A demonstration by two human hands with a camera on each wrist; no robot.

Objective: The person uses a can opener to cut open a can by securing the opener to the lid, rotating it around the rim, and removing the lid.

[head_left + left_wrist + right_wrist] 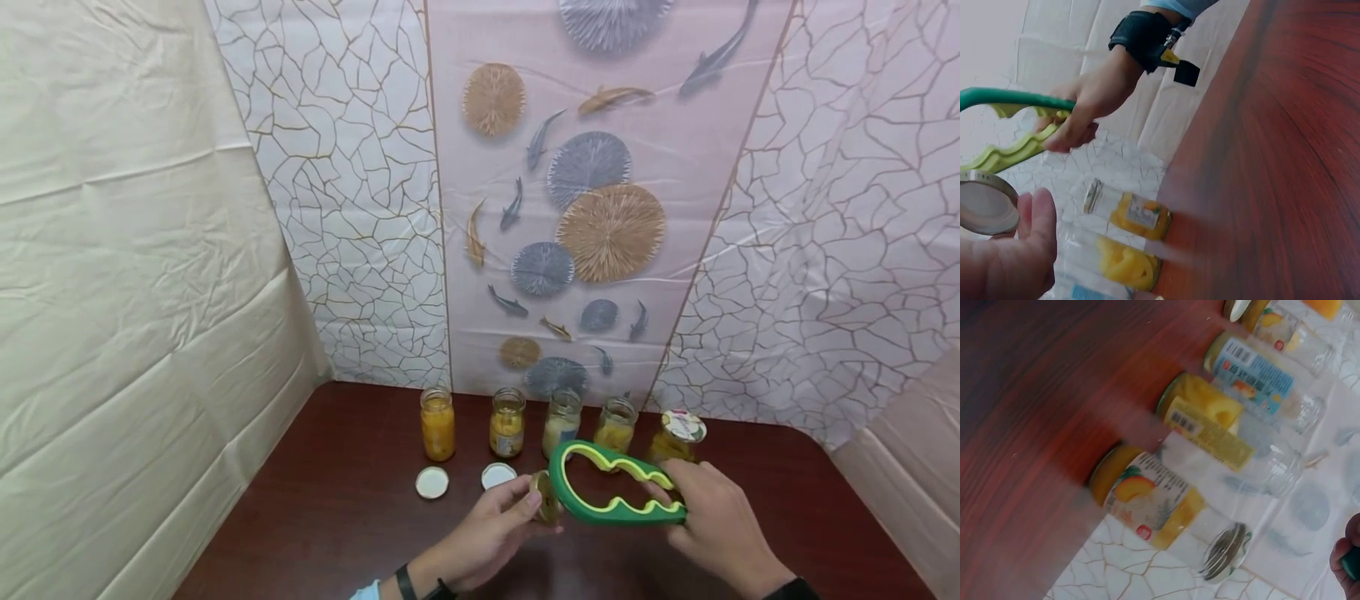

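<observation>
My left hand [487,533] holds a round metal jar lid [546,497] on edge between thumb and fingers; its pale inner side faces the left wrist view, where the lid [985,209] is at the left edge. Gripped in my right hand [712,517] is a green jar opener [630,517] with a wavy yellow-green inner edge. The opener's rounded end is right at the lid. Just beyond my right hand stands a jar of yellow fruit [1154,494] with its patterned lid [684,426] on. In the right wrist view only a few right fingertips show.
Left of that jar, several lidless glass jars stand in a row, including an orange-filled jar [438,429] and a jar with a blue label [1254,378]. Two white lids, a left lid [432,482] and a right lid [498,476], lie on the dark red table [337,500]. Cloth [375,208] hangs behind.
</observation>
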